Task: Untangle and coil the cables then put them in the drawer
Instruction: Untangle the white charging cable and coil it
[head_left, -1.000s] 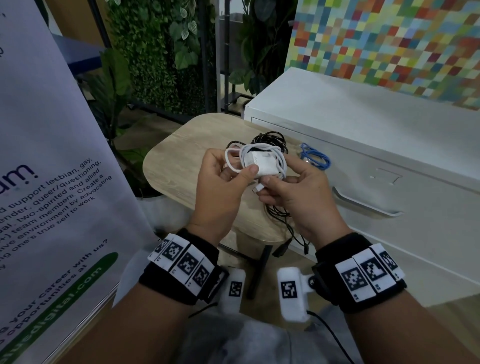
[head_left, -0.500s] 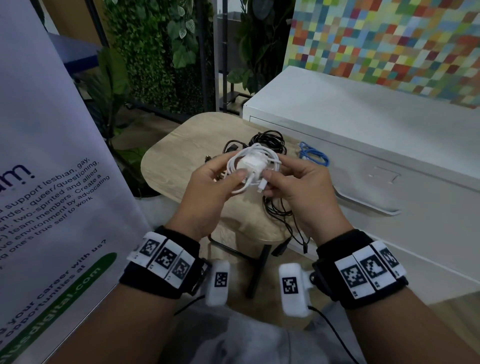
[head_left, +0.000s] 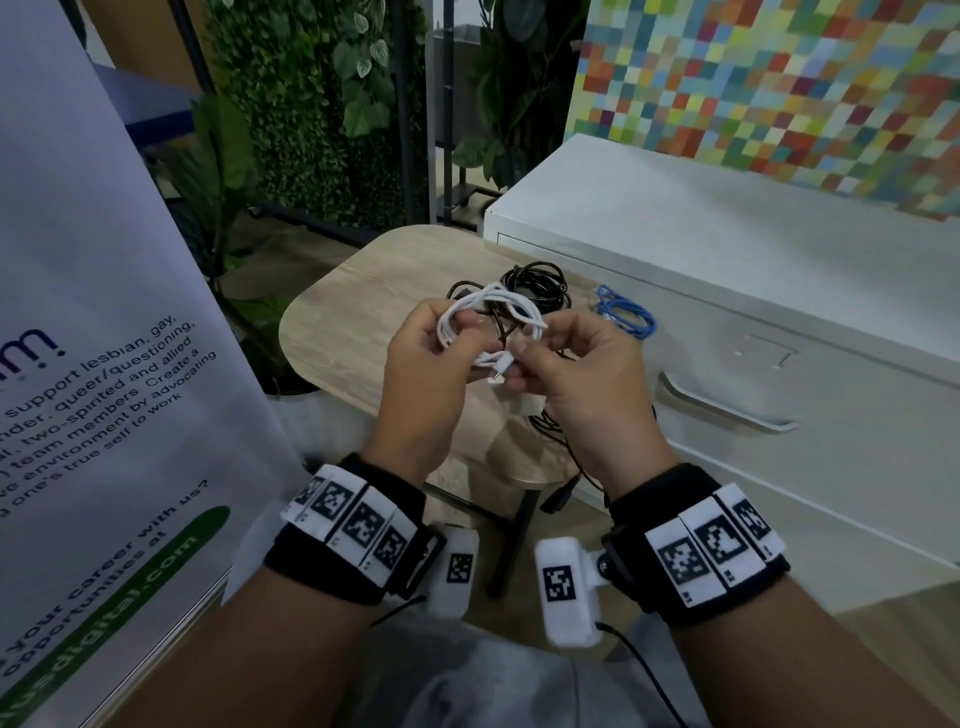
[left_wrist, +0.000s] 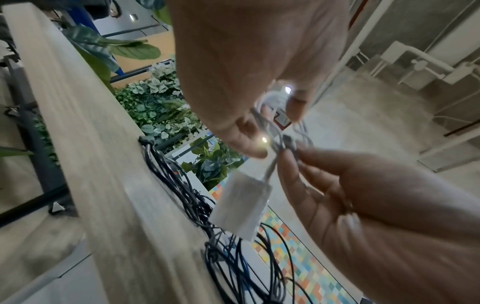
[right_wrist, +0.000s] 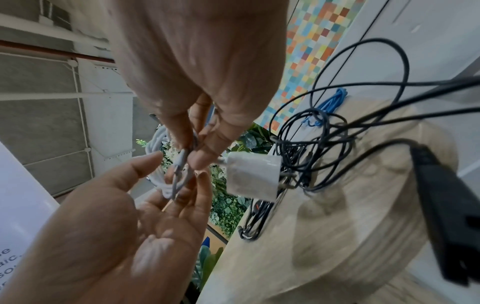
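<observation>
Dropped out of the loops since a second ago, the white plug (right_wrist: 253, 176) hangs below my hands; left hand (head_left: 423, 358) and right hand (head_left: 582, 374) pinch the white cable (head_left: 488, 317) above the bench (head_left: 337, 312), so coiling restarts.

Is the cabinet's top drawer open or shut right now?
Shut: the drawer front sits flush with the cabinet, handle untouched.
</observation>
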